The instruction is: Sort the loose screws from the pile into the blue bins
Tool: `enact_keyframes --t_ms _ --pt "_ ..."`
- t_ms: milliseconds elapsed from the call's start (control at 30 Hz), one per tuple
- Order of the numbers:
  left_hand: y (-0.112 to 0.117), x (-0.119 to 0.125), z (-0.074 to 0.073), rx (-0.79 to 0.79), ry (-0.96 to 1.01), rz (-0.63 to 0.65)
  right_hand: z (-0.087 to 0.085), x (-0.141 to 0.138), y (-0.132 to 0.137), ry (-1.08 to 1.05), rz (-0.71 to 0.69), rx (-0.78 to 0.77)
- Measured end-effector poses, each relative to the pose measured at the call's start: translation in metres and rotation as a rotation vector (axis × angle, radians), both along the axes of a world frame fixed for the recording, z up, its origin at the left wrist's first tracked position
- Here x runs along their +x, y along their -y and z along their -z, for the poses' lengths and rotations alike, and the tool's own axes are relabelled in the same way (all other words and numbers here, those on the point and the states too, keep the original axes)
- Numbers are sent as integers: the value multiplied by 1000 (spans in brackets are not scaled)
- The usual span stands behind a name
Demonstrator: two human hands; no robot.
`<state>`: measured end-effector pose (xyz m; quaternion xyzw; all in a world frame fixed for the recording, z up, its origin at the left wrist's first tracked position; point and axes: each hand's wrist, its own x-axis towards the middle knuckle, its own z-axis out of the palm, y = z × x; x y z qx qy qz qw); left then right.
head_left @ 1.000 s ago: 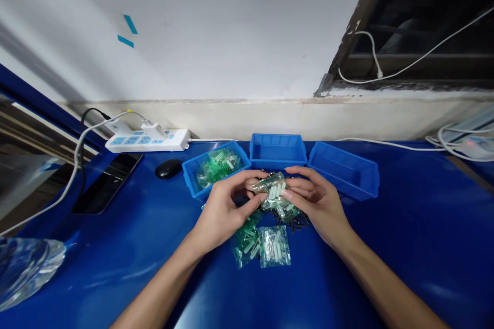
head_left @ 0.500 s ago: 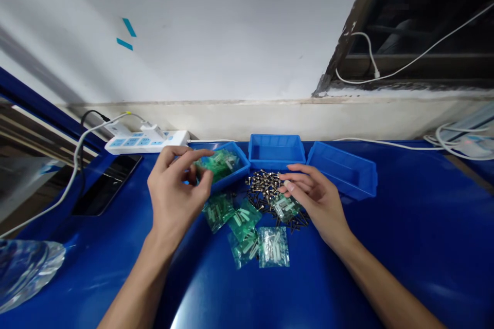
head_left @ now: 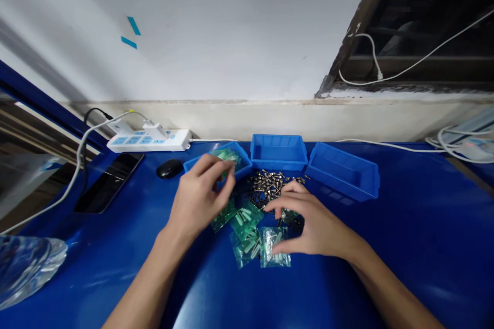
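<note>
My left hand (head_left: 203,193) is over the left blue bin (head_left: 246,167), which holds green plastic packets (head_left: 227,155). Its thumb and forefinger are pinched together; whatever may be between them is too small to make out. My right hand (head_left: 314,223) hovers with thumb and fingers apart, its thumb over a clear packet of white plugs (head_left: 270,254). Another packet lies partly hidden under its fingers. Beside the hands are green packets with white pieces (head_left: 244,217) and a heap of metal screws (head_left: 266,183).
A middle blue bin (head_left: 278,151) and a right blue bin (head_left: 343,175) stand along the wall. Left are a black mouse (head_left: 169,168), a phone (head_left: 110,182), a white power strip (head_left: 150,140) with cables, and a clear plastic object (head_left: 31,270).
My left hand has moved right and its fingers have closed into a pinch. My right hand has come down and nearer, spreading its fingers over the front packet. The mouse has come into sight.
</note>
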<state>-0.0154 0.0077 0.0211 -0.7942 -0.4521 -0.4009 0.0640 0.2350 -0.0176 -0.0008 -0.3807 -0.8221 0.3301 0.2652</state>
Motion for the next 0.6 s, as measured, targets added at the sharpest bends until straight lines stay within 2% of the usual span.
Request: enact_keyframes --t_ms 100,167,233,333,433,500,600 --pt "3 3 1 -67 -113 223 -1 2 1 151 -95 -22" --pt "4 5 4 -113 -158 279 0 1 1 137 -77 -41" --pt "5 8 5 -149 -165 307 1 -1 0 45 -7 -45" --pt "8 14 5 -251 -107 313 2 -3 -3 -143 204 -60" --pt "12 22 5 -428 7 321 2 -4 -6 -361 389 -222" --pt "14 27 6 -500 98 358 2 -5 -7 -499 414 -351" --pt "15 32 9 -522 212 364 2 -5 -8 -599 367 -435"
